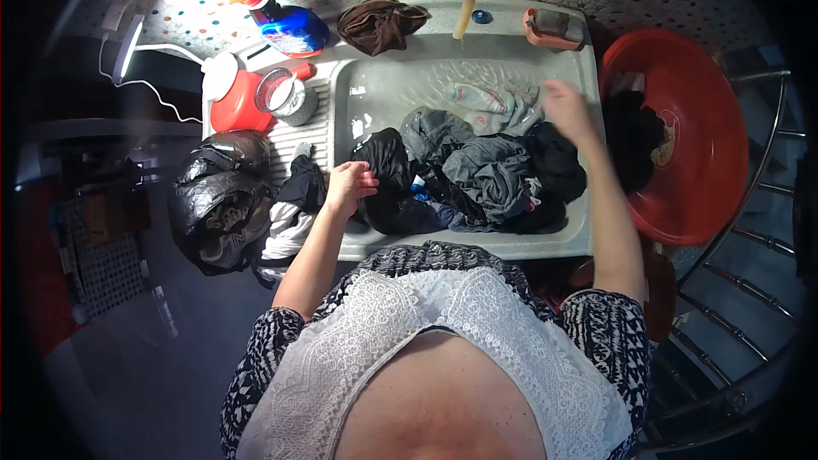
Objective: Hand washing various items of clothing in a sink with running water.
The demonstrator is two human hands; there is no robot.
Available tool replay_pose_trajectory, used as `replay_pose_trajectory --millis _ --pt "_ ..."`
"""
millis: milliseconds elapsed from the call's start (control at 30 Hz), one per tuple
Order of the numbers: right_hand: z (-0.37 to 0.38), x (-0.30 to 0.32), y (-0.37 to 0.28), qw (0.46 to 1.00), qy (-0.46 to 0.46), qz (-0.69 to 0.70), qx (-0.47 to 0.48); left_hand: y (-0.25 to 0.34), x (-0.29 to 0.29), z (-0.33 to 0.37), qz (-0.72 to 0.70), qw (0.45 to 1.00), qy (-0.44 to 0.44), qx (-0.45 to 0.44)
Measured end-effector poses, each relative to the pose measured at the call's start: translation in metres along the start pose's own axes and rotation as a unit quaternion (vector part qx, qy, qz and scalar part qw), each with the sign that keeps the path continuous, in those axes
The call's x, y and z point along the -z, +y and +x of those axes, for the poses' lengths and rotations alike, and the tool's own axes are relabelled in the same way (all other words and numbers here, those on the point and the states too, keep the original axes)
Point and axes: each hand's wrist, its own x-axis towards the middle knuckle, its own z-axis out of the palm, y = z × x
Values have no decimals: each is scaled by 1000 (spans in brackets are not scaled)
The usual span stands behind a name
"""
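hovering r hand (567, 109) nr clothes (490, 172)

Black and grey clothes (490, 170) in a crumpled heap along the sink's (503, 38) near side

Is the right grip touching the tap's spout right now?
Apart: the head view shows the right grip well to the right of the spout, with the sink visible between them.

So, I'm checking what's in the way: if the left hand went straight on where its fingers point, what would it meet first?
The left hand would likely meet the black bundle at the left of the clothes in the sink; depth is unclear, so they may already touch.
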Motion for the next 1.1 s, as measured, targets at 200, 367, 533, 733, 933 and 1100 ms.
replay_pose_trajectory --millis 200,367,533,733,933,1100 --pt "35 -130 5 981 -162 -90 52 -2 -16 5 67 997 -14 -20" --pt "25 -151 5 932 -166 -320 43 -11 -20 -5 95 995 -15 -6" --pt "23 -135 18 874 -283 -371 -136 -10 -34 -2 167 986 -17 -4" --pt "83 -52 -70 958 -97 -244 -116 4 -61 24 231 972 -23 -33" --pt "152 0 -190 856 353 -253 281 -9 -72 73 450 876 1 -173" --pt "170 2 -197 923 265 -256 108 -11 -82 100 590 764 -42 -258"
